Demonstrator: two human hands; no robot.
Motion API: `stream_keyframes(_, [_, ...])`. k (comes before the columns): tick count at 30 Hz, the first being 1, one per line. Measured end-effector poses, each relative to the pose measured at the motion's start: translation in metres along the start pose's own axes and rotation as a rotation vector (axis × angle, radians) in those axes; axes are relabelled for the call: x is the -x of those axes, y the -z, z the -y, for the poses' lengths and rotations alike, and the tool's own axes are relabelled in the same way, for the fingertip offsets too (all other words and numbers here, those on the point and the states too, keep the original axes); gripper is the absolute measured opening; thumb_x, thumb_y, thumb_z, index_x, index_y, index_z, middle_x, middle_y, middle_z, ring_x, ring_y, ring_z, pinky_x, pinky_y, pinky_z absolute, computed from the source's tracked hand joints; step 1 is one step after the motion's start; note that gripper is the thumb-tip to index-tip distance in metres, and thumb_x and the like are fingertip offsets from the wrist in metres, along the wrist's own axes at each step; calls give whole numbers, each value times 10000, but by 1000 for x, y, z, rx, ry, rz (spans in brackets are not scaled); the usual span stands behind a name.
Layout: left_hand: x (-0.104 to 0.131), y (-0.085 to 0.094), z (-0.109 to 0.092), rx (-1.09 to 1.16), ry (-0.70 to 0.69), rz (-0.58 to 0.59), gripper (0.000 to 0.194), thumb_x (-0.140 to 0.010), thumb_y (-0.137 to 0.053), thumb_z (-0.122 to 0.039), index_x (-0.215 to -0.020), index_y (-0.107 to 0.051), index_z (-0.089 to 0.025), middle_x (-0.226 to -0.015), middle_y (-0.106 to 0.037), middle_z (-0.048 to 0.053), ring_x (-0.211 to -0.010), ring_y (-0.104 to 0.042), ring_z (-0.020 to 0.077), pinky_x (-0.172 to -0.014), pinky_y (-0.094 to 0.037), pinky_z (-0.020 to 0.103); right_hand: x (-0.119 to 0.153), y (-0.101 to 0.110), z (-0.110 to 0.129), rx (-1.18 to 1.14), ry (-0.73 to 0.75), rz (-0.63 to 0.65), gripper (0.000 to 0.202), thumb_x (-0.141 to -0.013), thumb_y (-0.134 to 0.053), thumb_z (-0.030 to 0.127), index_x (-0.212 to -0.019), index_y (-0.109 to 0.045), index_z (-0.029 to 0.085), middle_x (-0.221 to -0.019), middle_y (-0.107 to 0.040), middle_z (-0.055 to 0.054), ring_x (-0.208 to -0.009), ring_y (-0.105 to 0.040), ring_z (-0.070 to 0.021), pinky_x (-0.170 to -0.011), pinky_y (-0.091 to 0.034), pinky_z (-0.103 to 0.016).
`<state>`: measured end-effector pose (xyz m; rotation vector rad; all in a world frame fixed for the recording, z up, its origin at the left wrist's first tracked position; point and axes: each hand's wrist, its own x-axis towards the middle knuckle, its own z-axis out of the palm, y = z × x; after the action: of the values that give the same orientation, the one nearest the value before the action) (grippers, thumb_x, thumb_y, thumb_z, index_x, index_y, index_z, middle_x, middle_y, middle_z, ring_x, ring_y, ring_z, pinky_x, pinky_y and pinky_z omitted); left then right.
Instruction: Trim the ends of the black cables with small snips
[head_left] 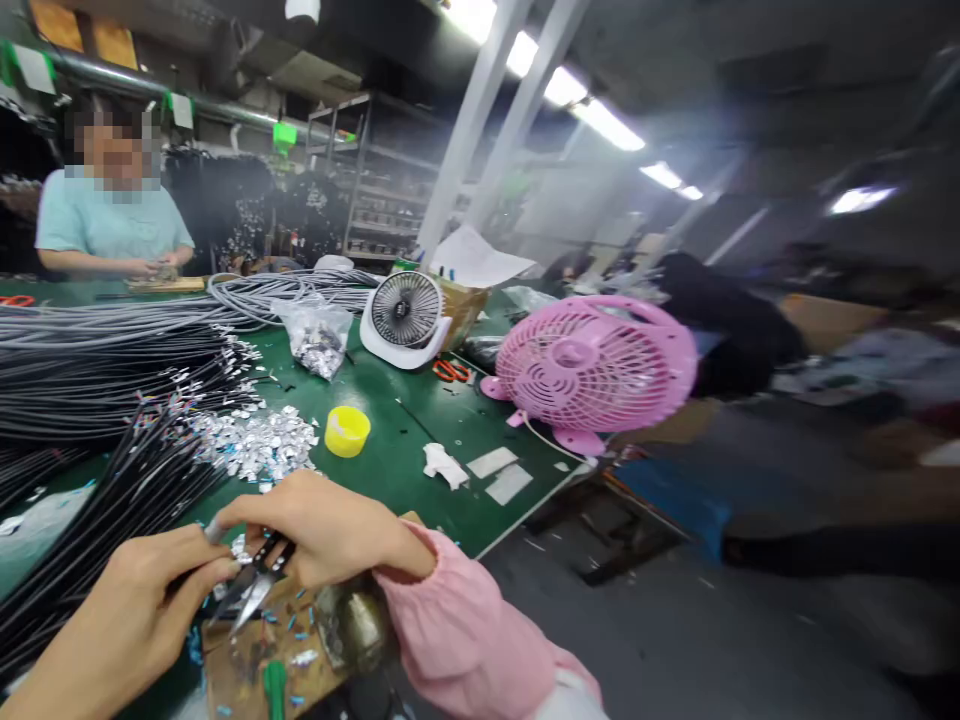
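Note:
My left hand (146, 605) is closed in a pinch, its fingertips meeting those of my right hand. What it grips is mostly covered by the fingers; a scrap of silver foil (241, 548) shows beside them. My right hand (322, 525), in a pink sleeve, is wrapped around scissors (255, 598) with dark handles, blades pointing down and slightly apart. Below the blades lies a worn wooden board (247, 665) with blue bits and a green-handled tool (274, 688). Black cables (150, 490) with stripped ends lie left of my hands, near a heap of foil pieces (262, 445).
On the green table (397, 430) are a yellow tape roll (347, 432), a bag of foil bits (319, 335), a white fan (406, 315), orange-handled scissors (451, 371) and a pink fan (592, 365) at the right edge. Grey cables (247, 295) lie behind. A co-worker (112, 220) sits across.

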<state>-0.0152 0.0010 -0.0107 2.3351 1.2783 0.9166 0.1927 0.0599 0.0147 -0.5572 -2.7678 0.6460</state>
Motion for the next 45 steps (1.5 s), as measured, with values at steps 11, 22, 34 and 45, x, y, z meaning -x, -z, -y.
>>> stream_keyframes(11, [-4, 3, -19, 22, -18, -23, 430, -916, -438, -332, -520, -571, -230, -439, -598, -44, -369, -558, 109, -404, -377, 190, 7, 5, -11, -272, 66, -23, 464, -760, -545, 17, -1197, -684, 85, -908, -775, -69, -741, -709, -150, -691, -524, -215])
stream_keyframes(22, [-1, -6, -13, -6, 130, 148, 436, -894, -355, -389, -571, -604, -235, -527, -668, 12, -473, -631, 172, -503, -396, 266, 9, 4, -6, -145, 27, 113, 490, -786, -576, 39, -1257, -630, 163, -879, -775, -23, -704, -697, -143, -640, -489, -202])
stream_keyframes(34, [3, -13, -10, 58, 122, 85, 434, -913, -383, -403, -561, -574, -236, -492, -610, -13, -436, -533, 145, -484, -344, 266, 6, -4, -9, -315, 8, 64, 460, -739, -619, 13, -1154, -554, 203, -827, -689, 19, -725, -653, -135, -659, -493, -205])
stream_keyframes(45, [4, -2, -7, 435, 276, -90, 343, -798, -639, -513, -609, -681, -230, -533, -593, -29, -493, -476, 127, -455, -393, 196, -14, -26, -9, -1145, -115, -237, 546, -620, -932, 466, -884, -539, 194, -695, -606, 47, -574, -555, -79, -578, -492, -205])
